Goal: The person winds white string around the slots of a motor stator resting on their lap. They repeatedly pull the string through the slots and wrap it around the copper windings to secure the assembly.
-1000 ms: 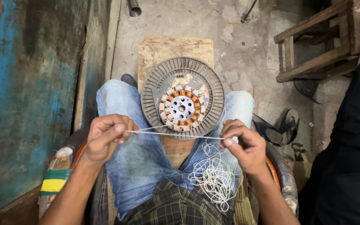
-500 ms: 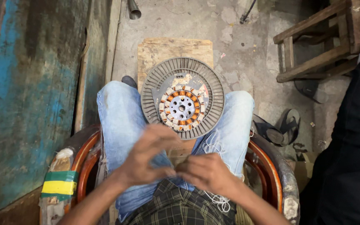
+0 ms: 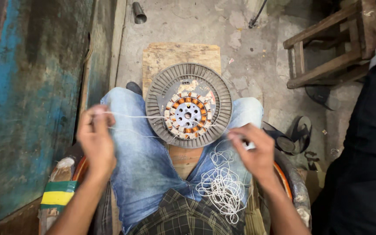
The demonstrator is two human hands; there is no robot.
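The left hand (image 3: 95, 140) is curled with its back to the camera, fingers closed on a white string (image 3: 129, 116) that leaves the fist near the thumb side and runs rightward, taut, toward the grey round motor stator (image 3: 189, 104). The right hand (image 3: 254, 152) is also seen from the back and is somewhat blurred; its fingers are bent inward and look pinched on the other end of the string, though the exact grip cannot be made out. Between the two hands the string crosses the lower edge of the stator, where the copper windings (image 3: 187, 114) ring a perforated metal hub. A loose tangle of the same string (image 3: 221, 185) lies on the lap just below and inside the right hand, on the blue jeans (image 3: 144, 161).

The stator rests against both knees, leaning on a wooden board (image 3: 179, 54) on the concrete floor. A wooden stool (image 3: 327, 48) stands at the upper right, and another person's dark sleeve (image 3: 362, 152) fills the right edge.

Half a second earlier both hands were close together over the lap; now they are well apart, drawn out to either side, with the string stretched between them
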